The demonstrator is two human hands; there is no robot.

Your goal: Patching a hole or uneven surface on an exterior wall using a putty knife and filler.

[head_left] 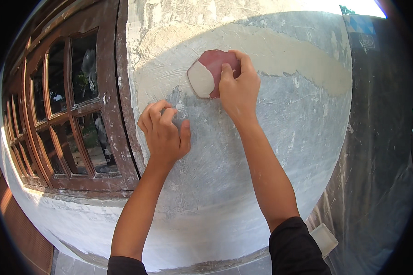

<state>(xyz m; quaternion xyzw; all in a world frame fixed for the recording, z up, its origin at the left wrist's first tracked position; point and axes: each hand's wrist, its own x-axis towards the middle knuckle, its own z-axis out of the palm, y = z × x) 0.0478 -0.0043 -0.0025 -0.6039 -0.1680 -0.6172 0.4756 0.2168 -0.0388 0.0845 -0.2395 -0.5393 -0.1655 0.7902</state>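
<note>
We look from head, left camera of worn pair, facing near wall [284, 137] close up; both our forearms [140, 211] enter from lower edge; window [69, 121] left, dark surface [376, 183] right; fisheye bends edges.

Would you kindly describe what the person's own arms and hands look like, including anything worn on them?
The left hand and right hand are bare, with no gloves, rings or watch visible. The left sleeve and right sleeve are plain black, with no visible markings, and leave the forearms uncovered.
</note>
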